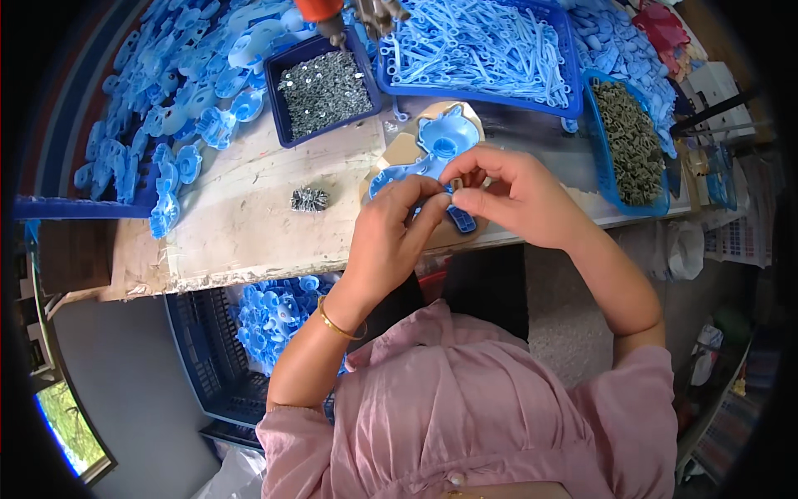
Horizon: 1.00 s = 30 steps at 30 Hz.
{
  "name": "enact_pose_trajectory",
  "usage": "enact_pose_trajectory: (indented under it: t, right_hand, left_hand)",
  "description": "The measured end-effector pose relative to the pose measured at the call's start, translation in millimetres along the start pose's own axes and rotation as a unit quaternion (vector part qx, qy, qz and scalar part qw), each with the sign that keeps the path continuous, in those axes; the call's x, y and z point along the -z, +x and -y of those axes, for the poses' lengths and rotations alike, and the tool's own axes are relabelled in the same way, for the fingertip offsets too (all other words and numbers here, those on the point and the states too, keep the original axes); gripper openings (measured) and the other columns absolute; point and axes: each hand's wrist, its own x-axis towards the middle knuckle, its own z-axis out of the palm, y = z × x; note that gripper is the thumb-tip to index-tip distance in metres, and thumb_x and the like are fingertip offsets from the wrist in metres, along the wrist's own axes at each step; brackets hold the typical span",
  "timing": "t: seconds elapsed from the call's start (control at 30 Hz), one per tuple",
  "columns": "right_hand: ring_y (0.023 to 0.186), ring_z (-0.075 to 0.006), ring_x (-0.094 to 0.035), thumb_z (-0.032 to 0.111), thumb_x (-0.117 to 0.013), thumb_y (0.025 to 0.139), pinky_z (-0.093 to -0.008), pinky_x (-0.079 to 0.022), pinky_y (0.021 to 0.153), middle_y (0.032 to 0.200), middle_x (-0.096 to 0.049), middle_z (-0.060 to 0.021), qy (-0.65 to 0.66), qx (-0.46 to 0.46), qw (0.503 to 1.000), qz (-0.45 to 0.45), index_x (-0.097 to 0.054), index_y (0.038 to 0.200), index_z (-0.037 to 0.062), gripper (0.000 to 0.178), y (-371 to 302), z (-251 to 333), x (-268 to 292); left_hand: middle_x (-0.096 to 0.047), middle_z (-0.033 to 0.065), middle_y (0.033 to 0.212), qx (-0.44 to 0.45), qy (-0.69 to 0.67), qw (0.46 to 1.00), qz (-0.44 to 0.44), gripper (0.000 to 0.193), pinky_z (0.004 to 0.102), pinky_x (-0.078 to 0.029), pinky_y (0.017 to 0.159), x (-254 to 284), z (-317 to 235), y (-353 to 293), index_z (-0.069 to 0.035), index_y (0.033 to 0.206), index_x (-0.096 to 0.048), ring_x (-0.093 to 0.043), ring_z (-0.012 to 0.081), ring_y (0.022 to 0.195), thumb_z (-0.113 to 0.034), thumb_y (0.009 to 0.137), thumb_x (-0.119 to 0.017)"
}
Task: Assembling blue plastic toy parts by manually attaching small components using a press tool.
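Observation:
In front of me a light-blue plastic part (445, 137), with a rounded bowl-like end, lies on a tan fixture (402, 151) near the table's front edge. My left hand (389, 229) is over its lower section, thumb and forefinger pinched together. From the right, my right hand (519, 200) meets it, its fingertips closed in a pinch just above the part. Between the fingertips there seems to be something small, too hidden to name. A short blue ribbed piece (460, 219) shows under my hands.
A dark-blue tray of screws (324, 96), a basket of blue sticks (478, 58) and a blue basket of metal clips (628, 141) stand beyond. An orange tool (319, 10) hangs above. Blue shells (216, 125) heap at left. A small metal pile (309, 199) and a crate (208, 358) are nearer.

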Motion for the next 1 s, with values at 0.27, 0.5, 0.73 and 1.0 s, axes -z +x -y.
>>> enact_pose_trajectory:
  t: [0.27, 0.5, 0.73, 1.0]
  right_hand:
    - [0.087, -0.0062, -0.063, 0.005, -0.071, 0.092, -0.0216, -0.05, 0.077, 0.097, -0.068, -0.0028, 0.023, -0.097, 0.994, -0.053, -0.064, 0.121, -0.0003, 0.03, 17.3, -29.7, 10.3]
    - [0.083, -0.0075, -0.065, 0.002, -0.072, 0.09, -0.0223, -0.051, 0.073, 0.095, -0.069, -0.0054, -0.004, -0.13, 0.989, -0.074, -0.063, 0.115, -0.0013, 0.027, 27.0, -38.6, 2.9]
    - [0.079, -0.0078, -0.065, 0.0, -0.072, 0.087, -0.0233, -0.051, 0.068, 0.09, -0.07, -0.0062, -0.056, -0.126, 0.988, -0.069, -0.062, 0.111, -0.0022, 0.026, 29.1, -29.2, 1.8]
    - [0.084, -0.0257, -0.07, 0.008, -0.078, 0.078, -0.036, -0.053, 0.074, 0.092, -0.07, -0.0103, -0.288, -0.097, 0.952, 0.03, -0.072, 0.091, 0.0042, 0.015, 39.9, -22.3, 3.7]
  left_hand:
    - [-0.066, 0.0095, 0.113, -0.162, 0.287, 0.938, -0.104, 0.048, 0.0438, -0.047, 0.089, 21.5, 18.5, 4.9, -0.009, 0.12, -0.064, -0.056, 0.0321, 0.104, -0.023, 0.078, -0.082]
    - [-0.065, 0.0078, 0.106, -0.13, 0.33, 0.929, -0.105, 0.04, 0.0429, -0.048, 0.086, 21.9, 30.5, 10.9, -0.009, 0.111, -0.065, -0.058, 0.0315, 0.098, -0.02, 0.076, -0.082]
    - [-0.067, 0.0057, 0.105, -0.109, 0.319, 0.936, -0.102, 0.028, 0.0418, -0.049, 0.087, 21.3, 34.1, 11.2, -0.01, 0.097, -0.069, -0.058, 0.0314, 0.1, -0.017, 0.074, -0.083]
    - [-0.066, 0.0004, 0.108, -0.121, 0.359, 0.919, -0.109, 0.017, 0.04, -0.048, 0.082, 16.8, 35.6, 8.4, -0.013, 0.087, -0.073, -0.059, 0.0262, 0.098, -0.022, 0.075, -0.082]
